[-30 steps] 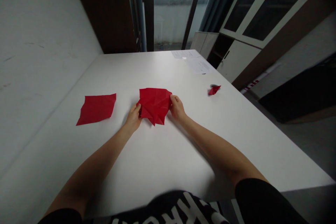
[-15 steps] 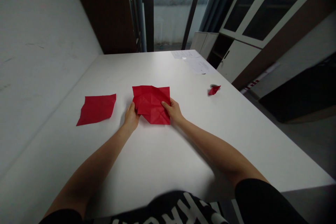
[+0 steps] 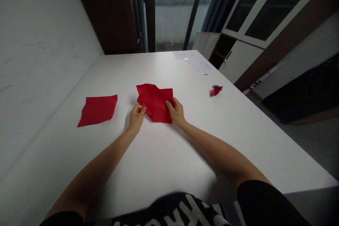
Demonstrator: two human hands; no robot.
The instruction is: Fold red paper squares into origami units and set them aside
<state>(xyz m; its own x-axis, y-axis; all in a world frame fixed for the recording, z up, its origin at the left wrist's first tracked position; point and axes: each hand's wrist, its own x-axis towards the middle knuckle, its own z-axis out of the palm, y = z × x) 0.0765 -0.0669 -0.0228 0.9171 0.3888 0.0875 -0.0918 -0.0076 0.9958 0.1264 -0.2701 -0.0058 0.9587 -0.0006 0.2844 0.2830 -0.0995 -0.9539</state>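
The creased red paper sheet [image 3: 156, 100] was held out over the near-middle part of the white desk [image 3: 164, 162], between the person's two hands; whether its lower edge touched the surface, I couldn't tell. The left hand [image 3: 136, 117] had thumb and fingers pinched together on a small flap at the sheet's lower left corner. The right hand [image 3: 177, 111] was clamped on the right edge, its thumb lying across the front of the paper. Fold lines ran over the sheet, and its upper left corner stood out in an uneven point.

Off to the left, well apart from the hands, a second red paper sheet [image 3: 97, 111] lay spread on the desk, its sides slightly wavy. Over by the right edge sat a small folded red paper piece [image 3: 216, 91], just in front of a grey round object [image 3: 215, 86] that it partly hid. Printed white papers [image 3: 199, 66] lay at the far right corner.
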